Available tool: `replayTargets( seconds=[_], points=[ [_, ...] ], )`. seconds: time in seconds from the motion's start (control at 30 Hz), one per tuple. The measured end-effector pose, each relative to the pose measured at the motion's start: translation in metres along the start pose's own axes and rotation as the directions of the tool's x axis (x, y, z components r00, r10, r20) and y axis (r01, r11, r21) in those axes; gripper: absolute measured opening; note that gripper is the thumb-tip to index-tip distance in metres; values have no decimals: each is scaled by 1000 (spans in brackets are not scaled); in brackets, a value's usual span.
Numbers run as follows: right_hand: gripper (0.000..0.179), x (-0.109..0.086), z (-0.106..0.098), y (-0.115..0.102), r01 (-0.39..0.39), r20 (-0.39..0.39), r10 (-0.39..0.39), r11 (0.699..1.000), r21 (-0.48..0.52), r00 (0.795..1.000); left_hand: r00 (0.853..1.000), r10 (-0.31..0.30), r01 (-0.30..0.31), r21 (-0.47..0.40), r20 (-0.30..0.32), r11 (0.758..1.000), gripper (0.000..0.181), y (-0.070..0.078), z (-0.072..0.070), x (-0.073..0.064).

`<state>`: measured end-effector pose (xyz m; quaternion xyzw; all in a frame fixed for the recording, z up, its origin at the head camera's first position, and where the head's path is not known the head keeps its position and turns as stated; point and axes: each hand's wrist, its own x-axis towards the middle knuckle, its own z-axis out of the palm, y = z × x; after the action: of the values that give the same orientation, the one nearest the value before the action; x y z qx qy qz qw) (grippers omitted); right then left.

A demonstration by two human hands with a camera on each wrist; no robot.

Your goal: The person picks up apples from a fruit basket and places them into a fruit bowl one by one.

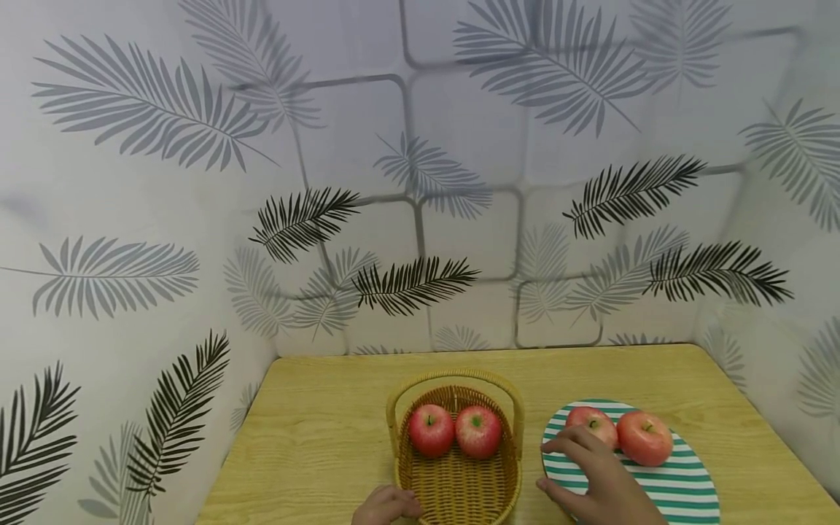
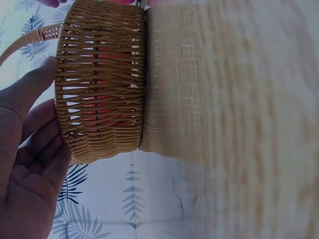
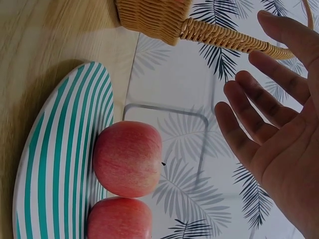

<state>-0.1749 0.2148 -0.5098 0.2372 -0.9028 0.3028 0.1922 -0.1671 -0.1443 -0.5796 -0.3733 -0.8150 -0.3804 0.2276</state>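
A wicker basket (image 1: 459,485) with an arched handle stands on the table, holding two red apples side by side, a left one (image 1: 431,432) and a right one (image 1: 478,432). My left hand (image 1: 387,505) grips its near left rim; the left wrist view shows the thumb and fingers at the rim of the woven wall (image 2: 102,84). To the right, my right hand (image 1: 597,481) hovers over a green-and-white striped plate (image 1: 685,485), fingers spread and palm bare. Two more apples (image 3: 128,158) sit on that plate; in the head view the fingers overlap the left one (image 1: 596,421).
The pale wooden table (image 1: 315,430) carries the basket and the plate. Behind it and at both sides stand light panels (image 1: 459,240) patterned with grey and black leaves. The basket handle (image 1: 456,375) arches over the basket's far part.
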Motion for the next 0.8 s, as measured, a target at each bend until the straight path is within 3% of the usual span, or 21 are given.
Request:
replayTargets(
  seconds=[0.4,0.8],
  points=[
    [38,1,12,-3,74,18,-75,997,22,997,999,6,-5,-11,53,1000,14,-3,-1,-1],
    [29,12,22,-18,6,157,-29,989,145,987,998,56,-55,-23,37,998,14,-6,-1,1]
  ],
)
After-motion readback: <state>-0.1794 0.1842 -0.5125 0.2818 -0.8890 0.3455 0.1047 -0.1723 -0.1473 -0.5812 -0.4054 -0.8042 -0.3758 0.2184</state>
